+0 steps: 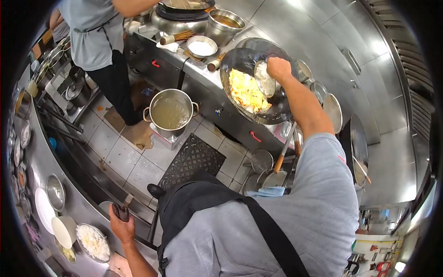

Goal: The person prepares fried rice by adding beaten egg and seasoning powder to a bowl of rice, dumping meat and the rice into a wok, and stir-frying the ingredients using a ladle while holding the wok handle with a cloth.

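Observation:
Over a large dark wok, my right hand is closed on the rim of a metal bowl of white rice, which is tilted toward the wok. Yellow cooked egg lies in the wok, beside the bowl. My left hand, low at the left, is wrapped round a dark object with a short pale end; what it is I cannot make out. Near that hand, a bowl of white rice sits on the steel counter.
A big pot of cloudy liquid stands on the floor near a black mat. Another person stands at the upper left. White powder fills a bowl behind the wok's left side. Ladles lean at the right.

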`<move>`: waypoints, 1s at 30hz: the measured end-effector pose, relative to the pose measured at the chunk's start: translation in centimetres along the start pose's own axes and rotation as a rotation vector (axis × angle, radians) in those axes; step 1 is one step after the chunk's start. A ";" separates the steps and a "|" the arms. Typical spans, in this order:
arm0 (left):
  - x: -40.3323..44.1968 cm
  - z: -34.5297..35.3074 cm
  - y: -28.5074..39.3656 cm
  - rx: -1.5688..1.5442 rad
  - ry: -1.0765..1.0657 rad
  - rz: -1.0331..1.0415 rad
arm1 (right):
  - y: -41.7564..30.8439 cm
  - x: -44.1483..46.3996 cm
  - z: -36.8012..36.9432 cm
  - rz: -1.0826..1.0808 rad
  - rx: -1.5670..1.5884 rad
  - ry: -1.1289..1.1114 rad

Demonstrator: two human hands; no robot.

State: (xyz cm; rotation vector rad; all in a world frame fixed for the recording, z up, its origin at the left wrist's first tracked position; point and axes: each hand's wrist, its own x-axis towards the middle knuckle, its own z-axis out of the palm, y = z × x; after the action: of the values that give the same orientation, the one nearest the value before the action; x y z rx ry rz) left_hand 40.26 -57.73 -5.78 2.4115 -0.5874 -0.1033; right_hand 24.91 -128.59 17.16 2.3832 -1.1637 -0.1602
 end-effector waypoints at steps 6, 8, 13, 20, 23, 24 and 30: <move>0.2 0.2 0.8 0.045 0.020 -0.029 | -0.5 0.9 1.9 -0.040 -0.019 -0.037; 0.2 0.3 1.0 0.043 0.020 -0.038 | -0.6 1.3 2.6 -0.075 -0.010 -0.013; 0.4 -0.1 1.7 0.037 -0.016 -0.073 | -0.7 2.0 4.0 -0.110 -0.019 0.003; 0.3 0.3 0.8 0.062 -0.004 -0.042 | 1.0 2.3 3.9 -0.044 -0.060 0.011; 0.6 0.1 1.2 0.082 -0.006 -0.048 | 3.2 2.5 2.1 -0.001 -0.062 0.050; 0.6 0.1 1.1 0.075 -0.010 -0.048 | 3.7 2.6 0.5 0.015 -0.059 0.058; 0.8 0.6 1.3 0.098 -0.006 -0.087 | 0.9 0.0 -0.5 0.078 0.125 0.158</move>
State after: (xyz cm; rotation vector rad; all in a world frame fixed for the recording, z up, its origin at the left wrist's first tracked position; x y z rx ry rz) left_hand 40.36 -59.32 -5.36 2.5328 -0.5002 -0.1209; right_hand 24.43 -128.90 18.04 2.4030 -1.2209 0.1282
